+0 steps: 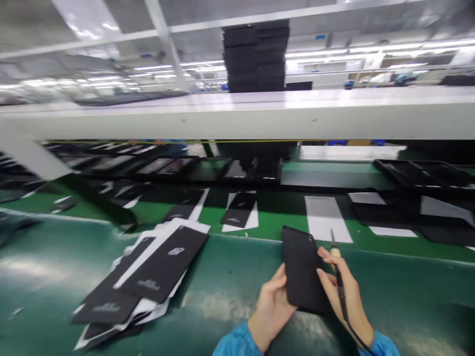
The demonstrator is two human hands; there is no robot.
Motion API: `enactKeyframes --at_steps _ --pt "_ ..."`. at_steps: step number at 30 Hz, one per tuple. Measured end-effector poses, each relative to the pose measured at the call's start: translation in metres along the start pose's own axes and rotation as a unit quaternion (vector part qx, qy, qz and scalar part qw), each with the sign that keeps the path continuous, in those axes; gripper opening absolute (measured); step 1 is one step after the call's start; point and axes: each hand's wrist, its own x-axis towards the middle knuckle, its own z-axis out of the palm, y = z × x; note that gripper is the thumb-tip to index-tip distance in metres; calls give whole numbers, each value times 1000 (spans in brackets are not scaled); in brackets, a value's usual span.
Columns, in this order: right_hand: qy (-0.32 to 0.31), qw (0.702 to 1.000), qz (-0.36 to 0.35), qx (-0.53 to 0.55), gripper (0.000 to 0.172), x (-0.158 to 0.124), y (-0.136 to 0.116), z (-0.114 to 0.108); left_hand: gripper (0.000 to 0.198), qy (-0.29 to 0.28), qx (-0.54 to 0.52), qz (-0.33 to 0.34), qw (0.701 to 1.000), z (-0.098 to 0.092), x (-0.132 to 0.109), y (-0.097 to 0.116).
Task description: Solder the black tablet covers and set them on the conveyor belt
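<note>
A flat black tablet point(302, 269) with rounded corners rests tilted in my left hand point(272, 304), its far end raised. My left thumb lies along its near left edge, while the other fingers pass underneath, partly hidden. My right hand point(347, 291) closes around a soldering iron point(335, 251) whose thin metal tip points up and away. The iron's black cord runs down past my wrist. My right fingers are beside the tablet's right edge; I cannot tell whether they touch it. Left of my hands, black panels point(166, 262) with pale print lie fanned out with white sheets.
Beyond the green mat point(222, 296) runs a green conveyor belt point(274, 225), carrying black panels on white paper point(328, 217). Black trays point(423, 173) stand behind it. A white shelf point(237, 118) crosses above, bearing a tall black stack point(256, 59). A slanted post point(96, 200) stands at left.
</note>
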Motion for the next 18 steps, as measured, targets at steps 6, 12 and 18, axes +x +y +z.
enactKeyframes --at_steps 6,12,18 --pt "0 998 -54 -29 28 22 12 -14 52 -27 114 -24 993 -22 -7 6" --pt "-69 997 -6 -24 32 20 -1 -30 56 43 167 69 983 -34 -2 44" --pt "-174 979 -56 -93 42 23 15 -28 48 54 286 53 955 -53 2 40"
